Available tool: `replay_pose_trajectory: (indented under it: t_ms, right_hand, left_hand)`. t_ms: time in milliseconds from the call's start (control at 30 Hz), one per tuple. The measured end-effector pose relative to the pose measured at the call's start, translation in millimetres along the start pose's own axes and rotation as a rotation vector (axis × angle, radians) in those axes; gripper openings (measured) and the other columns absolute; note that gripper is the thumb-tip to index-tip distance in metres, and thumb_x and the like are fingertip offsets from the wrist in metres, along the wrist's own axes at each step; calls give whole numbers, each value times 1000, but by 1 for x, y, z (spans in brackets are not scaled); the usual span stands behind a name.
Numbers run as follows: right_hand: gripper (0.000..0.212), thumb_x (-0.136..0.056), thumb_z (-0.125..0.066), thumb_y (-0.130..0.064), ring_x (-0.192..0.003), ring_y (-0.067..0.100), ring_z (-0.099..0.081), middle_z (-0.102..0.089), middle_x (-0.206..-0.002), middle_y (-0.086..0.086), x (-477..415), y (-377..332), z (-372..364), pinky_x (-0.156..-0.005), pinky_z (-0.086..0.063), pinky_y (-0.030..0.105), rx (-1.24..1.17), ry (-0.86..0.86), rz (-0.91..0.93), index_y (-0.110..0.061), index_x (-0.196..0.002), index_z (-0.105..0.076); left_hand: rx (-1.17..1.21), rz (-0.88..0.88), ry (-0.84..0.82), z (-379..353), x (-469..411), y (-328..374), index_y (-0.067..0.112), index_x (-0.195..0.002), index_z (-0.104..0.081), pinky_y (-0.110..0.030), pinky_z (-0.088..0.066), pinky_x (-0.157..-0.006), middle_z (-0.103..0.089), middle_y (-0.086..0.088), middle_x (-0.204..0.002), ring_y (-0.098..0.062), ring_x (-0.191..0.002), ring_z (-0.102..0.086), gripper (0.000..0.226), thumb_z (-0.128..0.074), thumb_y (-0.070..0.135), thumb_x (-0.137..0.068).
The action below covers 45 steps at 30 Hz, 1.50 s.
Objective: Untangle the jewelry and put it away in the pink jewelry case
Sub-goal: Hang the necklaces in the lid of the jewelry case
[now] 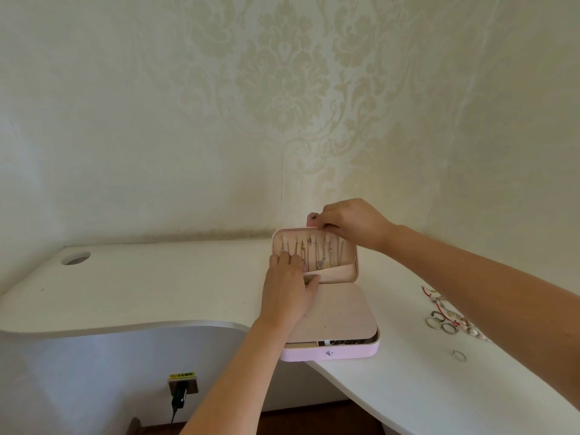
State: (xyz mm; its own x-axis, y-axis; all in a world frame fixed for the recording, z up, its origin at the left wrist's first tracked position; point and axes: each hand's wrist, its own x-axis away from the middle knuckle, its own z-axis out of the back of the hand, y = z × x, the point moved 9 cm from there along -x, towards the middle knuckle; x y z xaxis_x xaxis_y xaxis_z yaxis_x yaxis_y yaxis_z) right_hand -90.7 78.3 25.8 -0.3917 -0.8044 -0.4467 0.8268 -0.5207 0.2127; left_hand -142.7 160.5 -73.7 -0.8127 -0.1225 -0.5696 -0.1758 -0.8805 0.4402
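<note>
The pink jewelry case [332,353] lies open on the white desk [157,287], its lid standing upright. Several thin necklaces [320,254] hang from hooks inside the lid, their ends tucked in the beige pocket [335,273]. My left hand [288,293] rests with straight fingers on the lid's left side and the pocket's edge. My right hand [351,222] pinches the lid's top edge beside the snap tab [313,218]. A beige flap [342,312] covers the case's bottom tray. A tangled pile of jewelry [452,312] with red cord, beads and rings lies to the right, partly behind my right forearm.
A single ring [459,355] lies apart near the desk's front right. A round cable hole [76,258] sits at the desk's far left. Below the desk's curved cut-out, a black plug [179,398] sits in a wall socket. The patterned wall stands right behind the case.
</note>
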Motion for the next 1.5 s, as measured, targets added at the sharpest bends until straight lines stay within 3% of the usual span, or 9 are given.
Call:
replay_pose_trajectory:
  t_ms: [167, 367, 633, 800, 900, 1000, 1133, 1400, 1500]
  right_hand:
    - [10, -75, -60, -7, -55, 27, -62, -66, -74, 4, 10, 9, -3, -47, -46, 29, -23, 94, 0, -9, -74, -71]
    - [16, -64, -76, 1, -50, 21, -60, -64, -66, -1, 12, -3, -2, -48, -32, 17, 66, 124, 81, -14, -68, -70]
    - [24, -61, -81, 6, -49, 23, -59, -66, -71, 2, 20, -12, -7, -42, -38, 21, 101, 152, 184, -11, -73, -70]
    - [30, -56, -83, 7, -48, 23, -59, -67, -69, 1, 22, -3, -13, -37, -42, 23, 125, 161, 144, -12, -75, -70]
    - [26, -60, -82, 4, -50, 22, -60, -67, -67, 0, 21, 0, -15, -38, -43, 24, 129, 171, 125, -13, -75, -70]
    - [9, -72, -70, -6, -54, 22, -61, -66, -66, -1, 18, 4, -13, -41, -45, 25, 87, 181, 102, -14, -75, -70]
    - [9, -76, -60, -11, -57, 22, -61, -66, -70, -1, 14, 5, -14, -45, -45, 26, 62, 160, 98, -13, -75, -70]
    - [10, -72, -77, -5, -64, 23, -58, -59, -83, 6, 9, 19, -14, -50, -38, 25, -4, 114, -11, -10, -78, -71]
    - [9, -73, -77, -5, -68, 24, -56, -57, -84, 7, 11, 19, -15, -48, -43, 29, 3, 123, -5, -10, -80, -72]
  left_hand:
    - [2, 0, -11, -1, 0, 0, 7, -97, -60, -30, -43, -82, -55, -7, -103, -24, -104, -44, 32, -61, 38, -87]
    - [9, -4, 11, 1, 0, 1, 7, -94, -60, -30, -43, -81, -55, -7, -101, -25, -102, -45, 30, -63, 36, -85]
    - [14, -2, 20, 2, 0, 1, 7, -93, -60, -30, -42, -81, -56, -8, -100, -24, -102, -45, 29, -63, 36, -85]
    - [19, -7, 32, 3, 1, 2, 7, -91, -60, -31, -43, -81, -57, -9, -99, -26, -102, -46, 29, -65, 34, -84]
    - [19, -1, 27, 2, 0, 1, 7, -93, -60, -30, -42, -81, -56, -8, -100, -25, -102, -45, 29, -63, 35, -85]
    - [12, 7, 12, 1, 0, 0, 7, -94, -59, -30, -41, -81, -55, -8, -101, -25, -104, -44, 30, -63, 35, -85]
    - [4, 1, 16, 2, 0, 1, 7, -94, -60, -30, -41, -81, -55, -8, -101, -25, -103, -44, 30, -63, 36, -85]
    - [20, -4, 24, 3, 0, 2, 6, -93, -61, -34, -46, -82, -56, -9, -100, -28, -103, -46, 28, -65, 33, -84]
    - [15, 10, -13, 0, 0, 1, 9, -97, -60, -32, -44, -85, -54, -7, -104, -25, -106, -43, 29, -62, 35, -86]
